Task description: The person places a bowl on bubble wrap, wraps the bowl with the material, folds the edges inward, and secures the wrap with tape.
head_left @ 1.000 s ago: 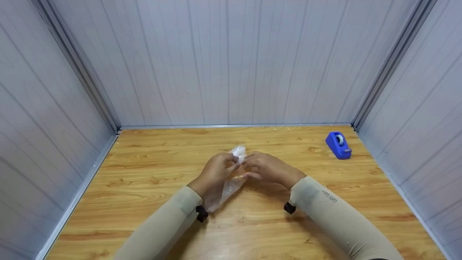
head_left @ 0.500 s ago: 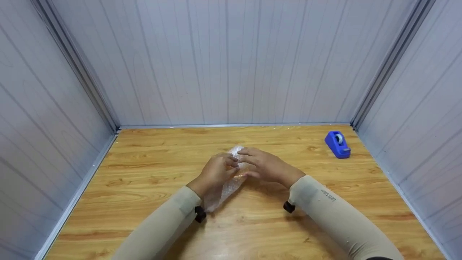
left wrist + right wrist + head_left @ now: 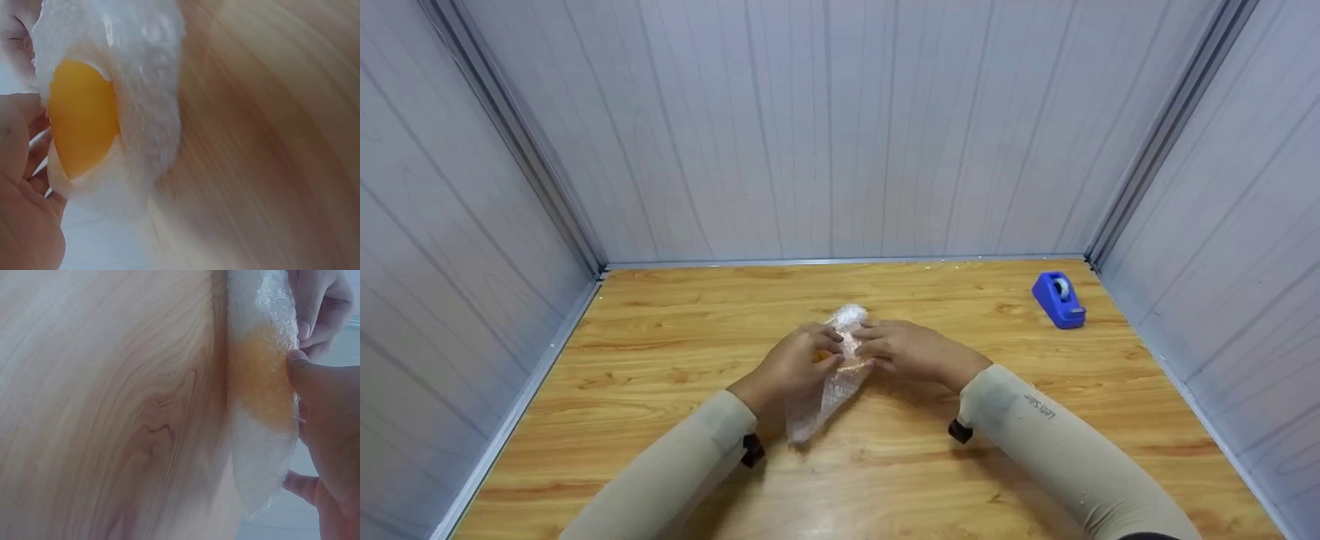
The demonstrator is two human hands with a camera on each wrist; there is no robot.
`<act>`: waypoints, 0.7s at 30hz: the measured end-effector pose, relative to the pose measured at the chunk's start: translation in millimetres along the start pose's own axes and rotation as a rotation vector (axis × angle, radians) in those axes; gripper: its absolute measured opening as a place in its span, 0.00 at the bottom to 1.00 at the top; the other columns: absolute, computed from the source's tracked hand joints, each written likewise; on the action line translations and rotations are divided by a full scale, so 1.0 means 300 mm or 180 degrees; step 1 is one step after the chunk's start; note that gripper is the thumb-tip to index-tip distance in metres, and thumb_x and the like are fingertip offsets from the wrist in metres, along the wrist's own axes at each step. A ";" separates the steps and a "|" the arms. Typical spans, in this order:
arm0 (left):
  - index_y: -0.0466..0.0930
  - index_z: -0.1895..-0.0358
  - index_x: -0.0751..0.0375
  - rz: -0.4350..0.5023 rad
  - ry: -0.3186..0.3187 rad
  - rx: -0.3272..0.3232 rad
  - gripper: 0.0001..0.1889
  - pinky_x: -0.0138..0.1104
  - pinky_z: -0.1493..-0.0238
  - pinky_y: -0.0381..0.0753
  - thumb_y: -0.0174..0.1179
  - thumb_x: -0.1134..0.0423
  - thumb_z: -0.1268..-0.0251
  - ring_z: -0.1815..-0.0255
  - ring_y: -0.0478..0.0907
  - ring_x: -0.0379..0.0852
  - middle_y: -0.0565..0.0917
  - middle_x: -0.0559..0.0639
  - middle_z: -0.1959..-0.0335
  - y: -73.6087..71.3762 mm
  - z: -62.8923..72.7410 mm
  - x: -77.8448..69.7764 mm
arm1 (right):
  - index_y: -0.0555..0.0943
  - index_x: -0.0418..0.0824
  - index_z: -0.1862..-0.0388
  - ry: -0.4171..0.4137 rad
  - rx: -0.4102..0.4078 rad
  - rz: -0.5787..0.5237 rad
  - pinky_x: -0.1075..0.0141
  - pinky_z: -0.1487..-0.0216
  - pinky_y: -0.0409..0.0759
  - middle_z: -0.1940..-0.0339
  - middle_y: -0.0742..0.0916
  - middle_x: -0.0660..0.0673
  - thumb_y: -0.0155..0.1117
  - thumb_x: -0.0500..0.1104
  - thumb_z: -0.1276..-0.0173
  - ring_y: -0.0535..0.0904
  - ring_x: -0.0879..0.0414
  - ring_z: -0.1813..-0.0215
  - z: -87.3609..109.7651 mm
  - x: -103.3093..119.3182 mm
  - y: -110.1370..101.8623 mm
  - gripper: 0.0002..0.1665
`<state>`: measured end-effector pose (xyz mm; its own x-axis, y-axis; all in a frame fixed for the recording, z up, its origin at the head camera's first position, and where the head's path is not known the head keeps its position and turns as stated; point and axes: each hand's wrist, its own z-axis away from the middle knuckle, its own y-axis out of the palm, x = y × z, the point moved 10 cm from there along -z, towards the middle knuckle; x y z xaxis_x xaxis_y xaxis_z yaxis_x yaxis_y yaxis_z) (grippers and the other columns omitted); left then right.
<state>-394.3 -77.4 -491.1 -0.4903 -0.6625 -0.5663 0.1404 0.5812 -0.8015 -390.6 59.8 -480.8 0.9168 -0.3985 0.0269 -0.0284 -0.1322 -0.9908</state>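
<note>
While the brown wooden surface (image 3: 660, 337) sits underneath, clear plastic bubble wrap (image 3: 840, 388) lies between the right hand (image 3: 922, 351), grip apart, and the left hand (image 3: 789, 361), whose grip nobody can tell. Inside is a smooth orange thing (image 3: 84, 121). Wrapping seems underway; next may need steady pressing.

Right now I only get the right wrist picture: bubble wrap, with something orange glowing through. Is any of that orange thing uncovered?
Observer: Yes, the left wrist view shows part of the orange thing bare, through an opening in the bubble wrap.

Operator: Oh, neat! Is anything else lying around that I'm missing?

Observer: Yes, in the head view a blue tape dispenser stands on the wooden table, near its far right corner.
</note>
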 end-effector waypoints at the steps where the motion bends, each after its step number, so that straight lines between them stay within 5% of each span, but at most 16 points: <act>1: 0.96 0.50 0.62 -0.0006 0.0050 -0.0022 0.09 0.54 0.19 0.81 0.69 0.62 0.16 0.23 0.82 0.60 0.89 0.56 0.32 -0.007 0.006 -0.002 | 0.90 0.42 0.30 0.0005 0.0020 0.0010 0.45 0.15 0.78 0.17 0.82 0.38 0.67 0.44 0.12 0.76 0.36 0.14 -0.001 0.000 0.001 0.18; 7: 0.96 0.53 0.62 -0.0296 0.0478 -0.0282 0.04 0.52 0.29 0.87 0.73 0.67 0.21 0.36 0.86 0.58 0.92 0.55 0.42 -0.062 0.053 -0.026 | 0.90 0.44 0.29 0.0076 0.0089 0.0004 0.45 0.15 0.77 0.17 0.82 0.38 0.65 0.43 0.11 0.76 0.37 0.14 -0.003 -0.003 0.007 0.18; 11: 0.96 0.56 0.58 -0.0358 0.0592 -0.0389 0.02 0.48 0.40 0.90 0.76 0.68 0.25 0.48 0.86 0.53 0.90 0.50 0.54 -0.088 0.094 -0.025 | 0.89 0.45 0.28 0.0124 0.0135 0.0010 0.46 0.14 0.77 0.16 0.81 0.39 0.64 0.43 0.10 0.75 0.39 0.13 -0.004 -0.005 0.015 0.19; 21: 0.96 0.55 0.61 -0.0355 0.0592 0.0005 0.04 0.44 0.46 0.92 0.74 0.71 0.24 0.50 0.86 0.49 0.87 0.50 0.55 -0.054 0.164 0.016 | 0.90 0.45 0.29 0.0072 0.0120 0.0134 0.47 0.15 0.77 0.17 0.83 0.39 0.66 0.40 0.12 0.77 0.39 0.14 0.000 0.003 0.012 0.18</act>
<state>-356.6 -113.3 -490.1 -0.6531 -0.6240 -0.4291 0.0778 0.5083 -0.8577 -389.9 58.9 -484.2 0.9058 -0.4235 -0.0125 -0.0515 -0.0808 -0.9954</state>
